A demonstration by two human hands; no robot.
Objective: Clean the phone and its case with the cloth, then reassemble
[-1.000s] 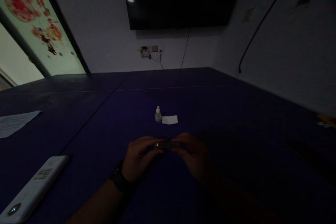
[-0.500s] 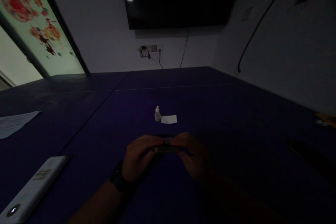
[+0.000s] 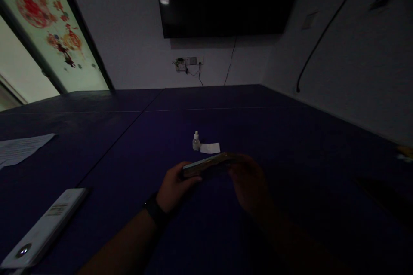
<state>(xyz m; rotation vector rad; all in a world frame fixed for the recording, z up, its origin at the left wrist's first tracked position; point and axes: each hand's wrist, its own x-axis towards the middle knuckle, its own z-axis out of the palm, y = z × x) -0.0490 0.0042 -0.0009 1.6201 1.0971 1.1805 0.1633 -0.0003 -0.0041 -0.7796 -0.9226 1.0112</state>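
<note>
A thin, flat, dark slab that looks like a phone is held above the table, seen almost edge-on, its right end higher than its left. My left hand, with a dark watch on the wrist, grips the left end between thumb and fingers. At the right end my right hand is closed on it, though deep shadow hides part of the fingers. Just beyond the hands stands a small clear bottle with a white dropper cap. Beside the bottle lies a small white sheet.
On the dark blue table, a long white device with a round button lies at the left front. Farther left is a printed paper. A dark flat object lies right. A television hangs on the wall above sockets.
The phone has tilted, its right end rising, and come up off its level pose. My hands have moved apart along it, from its middle toward its two ends. The view has shifted slightly.
</note>
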